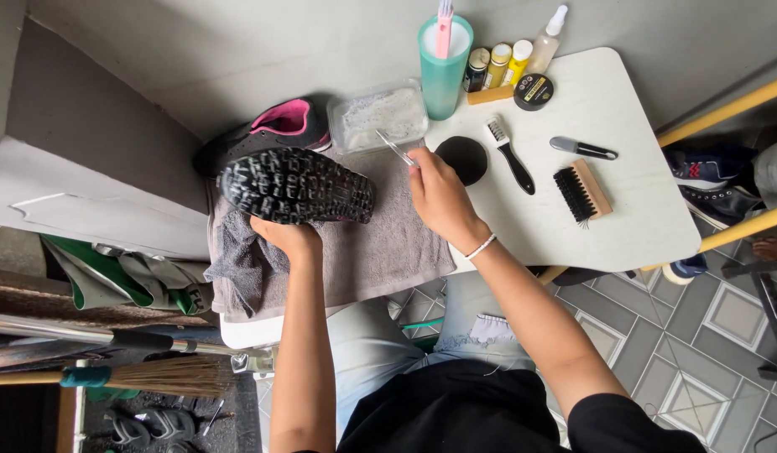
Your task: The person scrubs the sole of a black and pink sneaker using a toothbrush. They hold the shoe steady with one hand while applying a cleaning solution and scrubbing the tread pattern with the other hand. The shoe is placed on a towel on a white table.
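Grey towel (380, 252) covers the near left part of the white table (632, 210). On it, the left hand (286, 235) has its grip closed on a black shoe (298, 184), sole up. The right hand (439, 197) — just right of the shoe — pinches a thin clear tool (395, 148), its tip toward a plastic tray (380, 116) behind the shoe. A second shoe (271, 130) with pink lining lies behind it. Right of the towel sit a black disc (466, 158), two brushes — one small (508, 155), one wooden (583, 193).
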